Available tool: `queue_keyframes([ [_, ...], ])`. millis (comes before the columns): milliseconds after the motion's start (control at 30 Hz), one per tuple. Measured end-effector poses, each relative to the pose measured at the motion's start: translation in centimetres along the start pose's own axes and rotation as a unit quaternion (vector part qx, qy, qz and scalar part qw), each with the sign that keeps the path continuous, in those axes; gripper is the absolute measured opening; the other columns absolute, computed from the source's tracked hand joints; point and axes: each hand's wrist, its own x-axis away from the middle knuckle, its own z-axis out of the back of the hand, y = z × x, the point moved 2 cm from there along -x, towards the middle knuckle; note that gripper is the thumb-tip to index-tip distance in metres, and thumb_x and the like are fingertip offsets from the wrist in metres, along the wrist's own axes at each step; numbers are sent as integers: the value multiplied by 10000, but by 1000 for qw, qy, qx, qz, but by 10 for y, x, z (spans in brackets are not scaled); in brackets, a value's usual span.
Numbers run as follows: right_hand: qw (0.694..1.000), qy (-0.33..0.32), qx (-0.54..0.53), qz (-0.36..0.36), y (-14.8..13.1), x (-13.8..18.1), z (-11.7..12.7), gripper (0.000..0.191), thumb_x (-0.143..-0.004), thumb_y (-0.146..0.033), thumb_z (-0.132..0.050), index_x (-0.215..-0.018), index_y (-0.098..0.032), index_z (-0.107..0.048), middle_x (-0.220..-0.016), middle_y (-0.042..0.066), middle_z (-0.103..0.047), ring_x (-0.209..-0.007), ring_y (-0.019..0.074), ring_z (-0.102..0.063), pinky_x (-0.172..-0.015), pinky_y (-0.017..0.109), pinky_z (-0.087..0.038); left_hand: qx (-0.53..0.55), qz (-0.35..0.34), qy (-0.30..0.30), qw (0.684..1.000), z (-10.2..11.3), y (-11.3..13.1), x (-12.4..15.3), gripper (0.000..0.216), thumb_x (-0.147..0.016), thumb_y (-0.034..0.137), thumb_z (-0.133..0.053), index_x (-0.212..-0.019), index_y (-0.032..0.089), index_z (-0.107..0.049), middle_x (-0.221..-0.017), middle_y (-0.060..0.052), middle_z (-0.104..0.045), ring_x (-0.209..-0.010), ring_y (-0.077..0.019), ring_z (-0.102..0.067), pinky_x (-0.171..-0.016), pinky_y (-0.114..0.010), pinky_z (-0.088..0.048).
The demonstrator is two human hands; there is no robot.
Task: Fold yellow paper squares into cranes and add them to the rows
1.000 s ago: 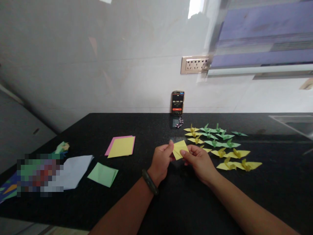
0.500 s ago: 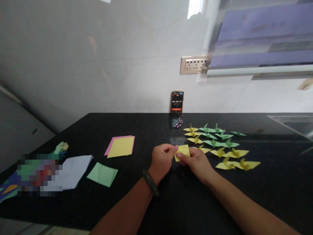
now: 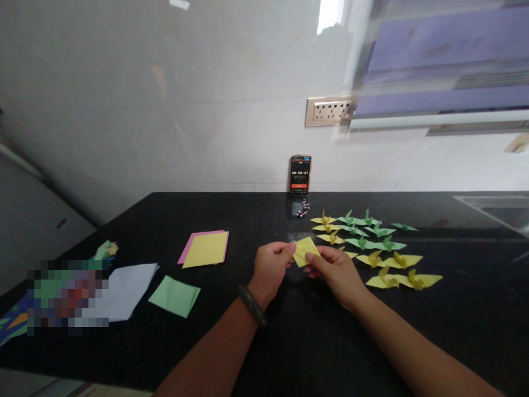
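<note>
A small folded square of yellow origami paper [image 3: 305, 251] is held in the air over the dark counter, with crease lines on its face. My left hand [image 3: 273, 268] pinches its left corner between thumb and finger; a dark bangle [image 3: 253, 306] circles that wrist. On the other side my right hand [image 3: 334, 270] grips the lower right edge, thumb on top and fingers beneath. Just beyond and to the right stand several folded yellow paper cranes [image 3: 383, 279], with green paper cranes [image 3: 363, 243] among and behind them. One yellow crane is partly hidden by my right hand.
Yellow and pink paper sheets [image 3: 206, 249] lie left of my hands, near a folded green sheet [image 3: 174, 296] and white paper [image 3: 131, 289]. A blurred colourful packet [image 3: 16, 320] is at far left. A phone [image 3: 300, 175] leans on the wall behind a beaded strap [image 3: 303, 209].
The yellow paper has turned in my hands, so one corner points more upward. My right hand has shifted its hold slightly, and the view has tilted a little.
</note>
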Motion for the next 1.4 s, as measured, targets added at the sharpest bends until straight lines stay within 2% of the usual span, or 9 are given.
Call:
queue_keyframes([
  [167,988,50,112,91,-1,-2,9,250,-748,-375,-582,-816,-169,-705,-628,40,-662,-580,170,-602,-567,299,-490,50,67,26,996,1,-2,-1,434,-676,544,-582,-701,111,-609,-561,-6,-563,-459,-78,-483,-442,-195,-356],
  [300,916,28,265,300,-6,-1,14,229,-789,-224,-510,-915,-254,-699,-918,50,-689,-853,200,-629,-758,348,-500,96,178,-43,978,1,-2,0,599,-698,682,-423,-617,107,-569,-515,-42,-578,-406,-89,-498,-423,-204,-347],
  [367,879,4,323,350,-7,-1,14,293,-803,-169,-467,-971,-281,-679,-983,51,-668,-903,193,-616,-784,354,-497,118,184,-80,973,0,-1,0,512,-693,615,-513,-634,110,-575,-527,-39,-593,-429,-93,-524,-447,-203,-370],
  [467,846,16,375,379,-8,1,14,334,-788,-160,-492,-1070,-272,-634,-1068,87,-600,-971,219,-568,-815,395,-484,140,153,-85,975,0,-1,0,318,-673,421,-650,-700,109,-600,-575,-27,-613,-475,-87,-542,-493,-200,-399],
  [567,823,32,406,396,-10,3,13,397,-750,-175,-565,-1140,-243,-591,-1154,127,-488,-1049,257,-489,-811,415,-480,147,146,-67,976,1,-2,0,269,-721,369,-621,-729,100,-619,-637,-50,-640,-519,-90,-563,-528,-205,-416],
  [733,795,7,430,428,-15,5,12,270,-775,-136,-534,-962,-268,-676,-1150,104,-464,-1047,251,-457,-787,404,-474,166,154,-80,971,0,-3,0,217,-762,312,-592,-778,97,-623,-668,-52,-650,-549,-88,-582,-576,-211,-441],
  [900,811,4,396,430,-15,3,13,261,-793,-122,-508,-915,-265,-689,-1116,99,-497,-1024,238,-478,-759,389,-474,224,174,-108,953,0,-4,1,138,-760,221,-586,-826,101,-603,-734,-65,-663,-596,-108,-617,-625,-233,-465],
  [1233,922,91,244,288,-6,2,6,125,-786,-264,-560,-728,-203,-651,-901,65,-590,-872,195,-572,-749,332,-474,264,174,-116,941,-5,-1,4,97,-694,61,-545,-778,107,-560,-725,-71,-665,-616,-129,-638,-648,-250,-481],
  [1400,924,69,241,288,-8,4,5,146,-800,-251,-536,-688,-198,-613,-775,42,-603,-770,178,-581,-694,298,-467,236,182,-113,948,-5,-1,4,83,-749,149,-532,-812,109,-568,-747,-89,-675,-621,-147,-645,-634,-266,-480],
])
